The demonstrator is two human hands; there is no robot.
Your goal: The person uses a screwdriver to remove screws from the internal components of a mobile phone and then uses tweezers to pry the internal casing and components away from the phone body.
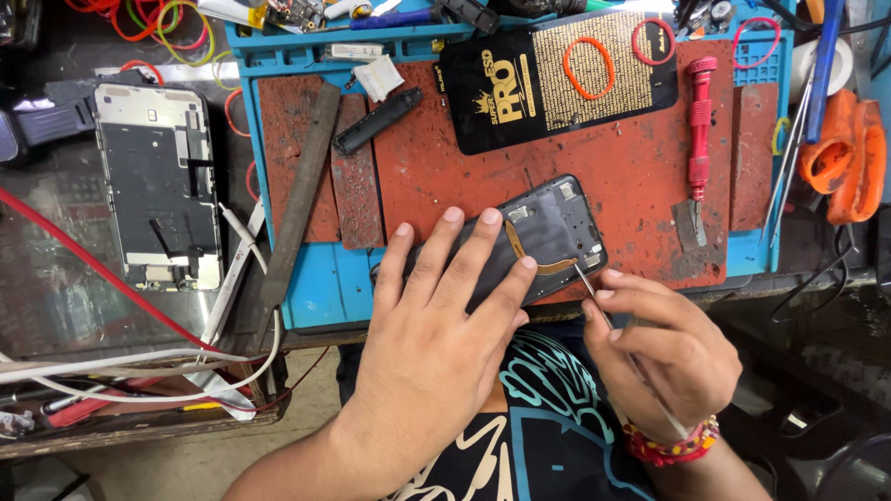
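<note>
Dark, opened phone frame [548,237] lies on the red work mat [640,167], pinned under the spread fingers of the left hand [436,325]. Just right, the right hand [664,348] pinches thin tweezers [594,295], tip touching the frame's lower edge.

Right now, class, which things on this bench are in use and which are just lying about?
In use:
left hand pressing down the opened dark phone
right hand with thin metal tweezers at the phone's orange flex cable

Lying about:
red screwdriver
stripped phone frame
orange rubber band
metal file
</note>
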